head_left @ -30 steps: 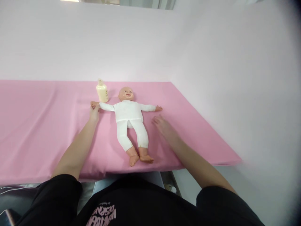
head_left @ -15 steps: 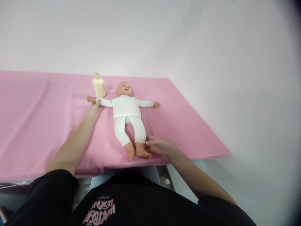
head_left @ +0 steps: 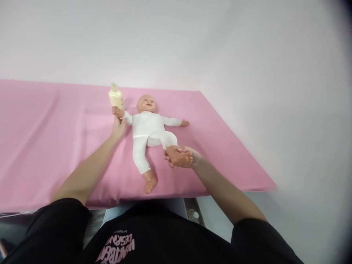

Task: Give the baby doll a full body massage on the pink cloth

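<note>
Over creased pink cloth [head_left: 55, 146], gripping a white-clothed doll [head_left: 148, 124] by forearm [head_left: 128, 117] with left fingers [head_left: 116, 121], smooth ankle [head_left: 172, 151] with right fingers [head_left: 166, 157].

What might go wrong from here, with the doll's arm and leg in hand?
The left hand holds the doll's arm right by the pump bottle, so a careless swing might knock it over.

The right hand grips one bent leg near the foot; a pull might drag the doll, whose other foot lies near the pink cover's front edge.

a pink cloth [head_left: 71, 146] carries a doll [head_left: 148, 124] and bottle [head_left: 115, 97].
</note>
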`<state>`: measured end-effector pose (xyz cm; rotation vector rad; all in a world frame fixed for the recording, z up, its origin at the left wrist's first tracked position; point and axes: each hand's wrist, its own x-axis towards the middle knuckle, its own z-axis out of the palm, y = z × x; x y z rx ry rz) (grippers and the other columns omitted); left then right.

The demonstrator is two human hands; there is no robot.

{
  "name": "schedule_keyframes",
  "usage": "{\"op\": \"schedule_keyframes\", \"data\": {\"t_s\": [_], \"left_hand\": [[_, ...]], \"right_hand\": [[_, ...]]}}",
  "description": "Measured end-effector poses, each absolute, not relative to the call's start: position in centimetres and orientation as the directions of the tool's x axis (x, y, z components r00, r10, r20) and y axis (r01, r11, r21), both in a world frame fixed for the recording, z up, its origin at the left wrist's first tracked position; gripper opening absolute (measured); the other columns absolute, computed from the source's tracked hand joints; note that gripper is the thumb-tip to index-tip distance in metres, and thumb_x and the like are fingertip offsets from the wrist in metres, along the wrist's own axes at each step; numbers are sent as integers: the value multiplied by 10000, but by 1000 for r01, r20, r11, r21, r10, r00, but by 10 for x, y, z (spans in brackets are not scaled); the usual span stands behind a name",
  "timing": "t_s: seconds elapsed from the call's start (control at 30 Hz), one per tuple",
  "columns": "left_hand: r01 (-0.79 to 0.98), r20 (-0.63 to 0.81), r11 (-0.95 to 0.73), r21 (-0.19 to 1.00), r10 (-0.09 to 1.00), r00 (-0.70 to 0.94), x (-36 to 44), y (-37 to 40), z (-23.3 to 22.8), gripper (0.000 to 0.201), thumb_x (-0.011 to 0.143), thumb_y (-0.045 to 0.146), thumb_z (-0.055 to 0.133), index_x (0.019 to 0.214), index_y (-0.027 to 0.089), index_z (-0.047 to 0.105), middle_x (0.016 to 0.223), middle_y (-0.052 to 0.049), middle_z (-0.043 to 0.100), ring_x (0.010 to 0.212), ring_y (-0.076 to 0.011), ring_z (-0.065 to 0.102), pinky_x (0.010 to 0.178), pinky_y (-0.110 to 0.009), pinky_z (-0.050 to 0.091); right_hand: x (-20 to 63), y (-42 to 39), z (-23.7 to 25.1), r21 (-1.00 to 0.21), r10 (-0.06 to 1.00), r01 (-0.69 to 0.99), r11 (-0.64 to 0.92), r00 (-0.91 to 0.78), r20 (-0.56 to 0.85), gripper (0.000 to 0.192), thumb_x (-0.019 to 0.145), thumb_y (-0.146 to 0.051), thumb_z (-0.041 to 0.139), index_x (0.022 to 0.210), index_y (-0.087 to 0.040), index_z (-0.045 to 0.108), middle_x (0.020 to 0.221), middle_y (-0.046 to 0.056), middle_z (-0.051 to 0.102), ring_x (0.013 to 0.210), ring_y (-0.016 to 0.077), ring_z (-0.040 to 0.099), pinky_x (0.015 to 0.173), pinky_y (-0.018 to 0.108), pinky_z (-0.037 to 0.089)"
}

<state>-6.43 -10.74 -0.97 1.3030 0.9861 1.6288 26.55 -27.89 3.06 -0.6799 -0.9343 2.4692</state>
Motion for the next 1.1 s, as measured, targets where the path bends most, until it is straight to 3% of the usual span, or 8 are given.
{"op": "schedule_keyframes", "data": {"t_s": [0.17, 0.3, 0.53, 0.63, 0.77, 0.9, 1.0, 1.1], "left_hand": [[287, 588, -630, 721, 776, 226, -54, -126, -10, 530, 936, 498, 643, 1350, 178, 563, 1401, -166, 620, 1393, -320, 539, 1233, -515, 366], [456, 555, -762, 461, 648, 521, -53, -131, -8, 476, 1012, 437, 496, 1409, 185, 569, 1526, -171, 536, 1518, -337, 386, 1254, -592, 287], [496, 538, -759, 422, 650, 537, -56, -133, -8, 475, 1029, 451, 447, 1414, 204, 577, 1519, -161, 554, 1511, -330, 402, 1234, -588, 322], [447, 587, -683, 578, 728, 355, -61, -132, -11, 575, 998, 530, 514, 1452, 178, 513, 1478, -186, 577, 1418, -328, 515, 1221, -555, 359], [242, 552, -524, 817, 831, -64, -73, -121, -18, 637, 929, 604, 625, 1425, 230, 488, 1474, -151, 570, 1380, -288, 552, 1201, -466, 413], [-95, 340, -386, 918, 886, -316, -88, -105, -26, 565, 881, 597, 703, 1311, 277, 524, 1442, -108, 590, 1350, -265, 584, 1149, -442, 485], [-293, 177, -277, 915, 929, -325, -97, -96, -30, 496, 896, 596, 687, 1227, 250, 557, 1371, -114, 645, 1323, -264, 613, 1152, -449, 491], [-347, 156, -254, 903, 945, -287, -100, -92, -32, 455, 890, 571, 709, 1187, 252, 580, 1358, -102, 662, 1343, -258, 601, 1179, -443, 469]], "right_hand": [[247, -228, 39, -759, 530, -182, -625, -813, -241, 367, 819, -447, 639, 1059, -179, 564, 810, 40, 675, 622, 178, 670, 441, 218, 436], [231, -199, 29, -742, 593, -229, -631, -759, -270, 263, 935, -394, 513, 1045, -157, 548, 762, 29, 658, 569, 140, 628, 344, 150, 290], [228, -200, -1, -745, 621, -339, -575, -774, -127, 400, 895, -438, 634, 1126, -117, 581, 807, 39, 691, 607, 134, 675, 388, 158, 399], [236, -211, -6, -741, 478, -340, -579, -878, 29, 577, 824, -503, 746, 1180, -76, 591, 860, 63, 719, 682, 171, 731, 476, 197, 507], [239, -217, -11, -755, 72, -211, -621, -974, 213, 538, 788, -397, 840, 1155, -88, 596, 960, 117, 765, 826, 241, 780, 654, 293, 619], [232, -212, -13, -872, -384, 152, -466, -922, 45, 598, 679, -233, 944, 1142, -156, 573, 1036, 98, 782, 954, 233, 776, 770, 296, 640], [227, -210, -14, -897, -399, 263, -356, -910, -108, 661, 610, -238, 982, 1129, -159, 580, 1108, 85, 770, 1064, 223, 752, 867, 272, 632], [226, -210, -16, -899, -398, 257, -355, -912, -103, 716, 626, -189, 968, 1221, -144, 571, 1213, 115, 740, 1166, 233, 718, 917, 275, 623]]}}
